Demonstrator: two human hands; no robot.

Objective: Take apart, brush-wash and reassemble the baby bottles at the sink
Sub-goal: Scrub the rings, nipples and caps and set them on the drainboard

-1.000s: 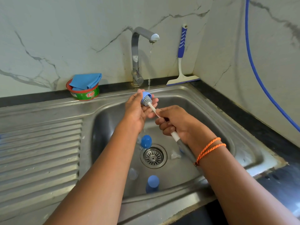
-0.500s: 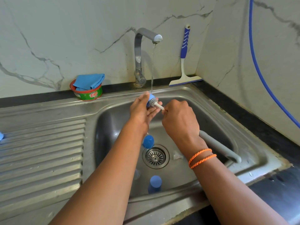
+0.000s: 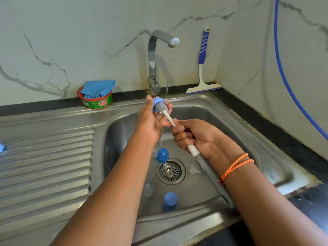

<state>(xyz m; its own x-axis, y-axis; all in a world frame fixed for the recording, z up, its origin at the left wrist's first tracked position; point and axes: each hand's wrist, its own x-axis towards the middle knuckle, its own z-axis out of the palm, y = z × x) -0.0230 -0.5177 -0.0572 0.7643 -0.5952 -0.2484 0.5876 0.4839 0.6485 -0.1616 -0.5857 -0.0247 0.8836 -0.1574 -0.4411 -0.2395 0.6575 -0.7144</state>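
Blue bottle ring [image 3: 157,102] held in curled fingers of left hand [image 3: 152,119], brush [image 3: 162,108] bristles pushed into it | right hand [image 3: 193,137] fisted around brush handle, just below | tap [image 3: 160,39] water streams just beyond the left fingertips | sink [image 3: 248,132] beneath.

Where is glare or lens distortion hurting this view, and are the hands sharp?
Head view: wide-angle bending curves the sink rim and blue hose; glare on the basin's right corner; left hand, right hand and brush head are sharp; clear parts by the drain are hard to read.
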